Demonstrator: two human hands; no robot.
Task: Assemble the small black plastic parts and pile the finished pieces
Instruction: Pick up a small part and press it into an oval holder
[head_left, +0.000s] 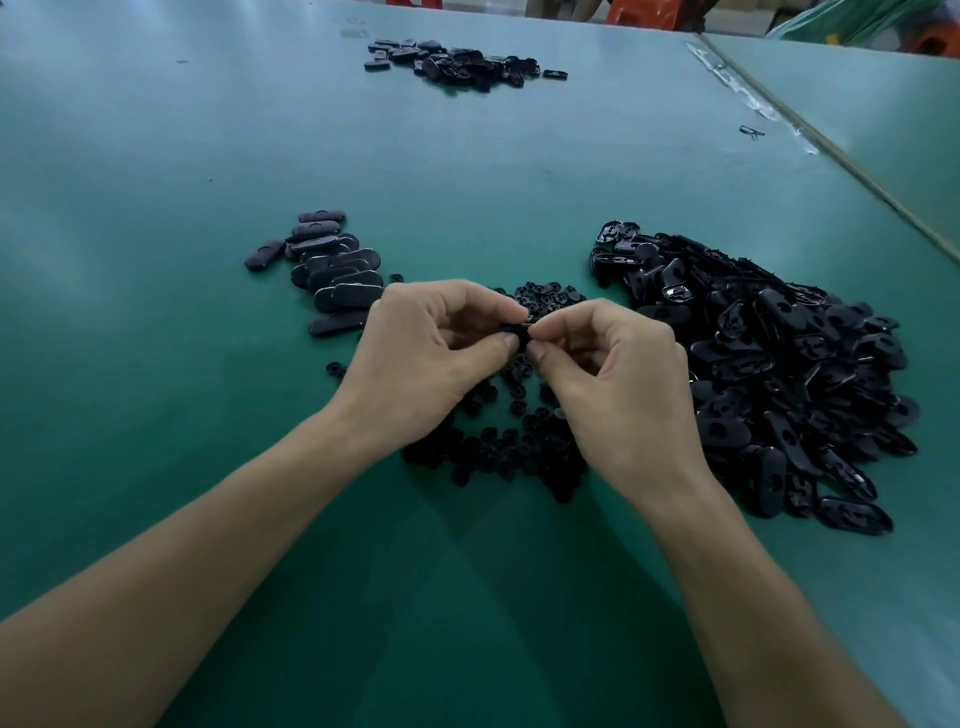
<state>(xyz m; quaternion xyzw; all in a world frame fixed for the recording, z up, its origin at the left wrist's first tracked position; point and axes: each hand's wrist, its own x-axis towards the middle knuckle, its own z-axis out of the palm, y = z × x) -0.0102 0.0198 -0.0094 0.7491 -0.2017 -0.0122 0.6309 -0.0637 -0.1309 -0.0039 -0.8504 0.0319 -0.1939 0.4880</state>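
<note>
Both hands meet low over the green table (156, 218), pinching 1 small black part (521, 332) between them. The part sits right at the fingertips, long axis approx. left-right, so each hand has 1 end. The left hand (431, 358) curls thumb & forefinger round its end; the right hand (618, 379) pinches the other end, remaining fingers tucked in. Can't tell if it's 1 piece or 2 being pushed together, as the fingers hide most of it. Prob. the press-together step. The finished pieces (332, 275) lie stacked to the left, nearer the left hand, so that hand looks best placed for the drop-off. The heap of oval shells (779, 374) is just right of the right hand; small round bits (498, 447) lie under the hands.
</note>
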